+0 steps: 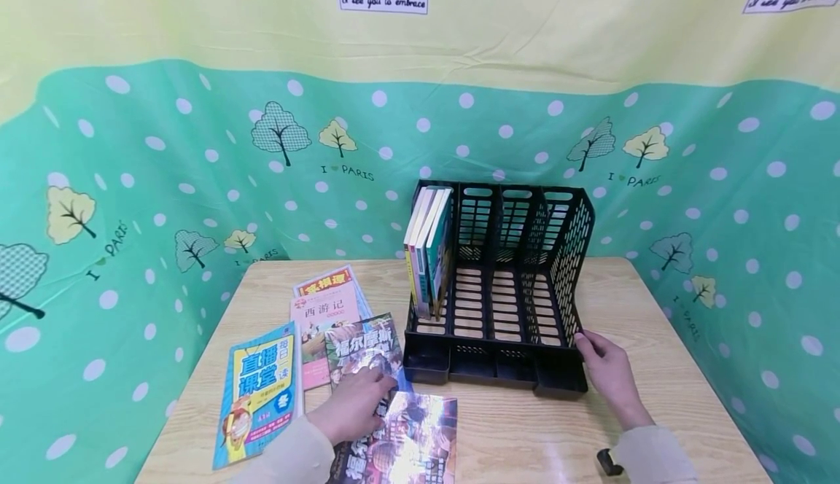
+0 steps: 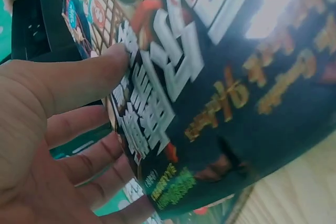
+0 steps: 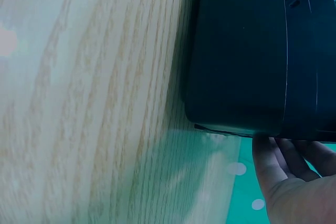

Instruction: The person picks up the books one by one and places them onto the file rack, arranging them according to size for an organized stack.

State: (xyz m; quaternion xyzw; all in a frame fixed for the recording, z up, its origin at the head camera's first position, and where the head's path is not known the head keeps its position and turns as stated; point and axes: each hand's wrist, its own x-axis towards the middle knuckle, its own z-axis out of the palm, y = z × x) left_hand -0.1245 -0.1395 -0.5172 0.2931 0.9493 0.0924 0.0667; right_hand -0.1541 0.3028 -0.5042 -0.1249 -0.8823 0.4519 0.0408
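Near the black rack's front left, you seemed to be picking up the nearest glossy book. Its edge lay between your left hand's thumb and fingers, pinched; the next move called for a steady lift. Your right hand's loosely extended fingers touched the rack's right side. Upright books stood in its leftmost slot.

rack: black | held book: dark, white-and-gold lettering | table: pale wood-grain | curtain: yellow, green, pale-dotted

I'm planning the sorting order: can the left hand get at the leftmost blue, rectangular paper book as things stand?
Probably not yet: the left hand grips a dark, glossy, rectangular paper book, though nothing lies on the blue book.
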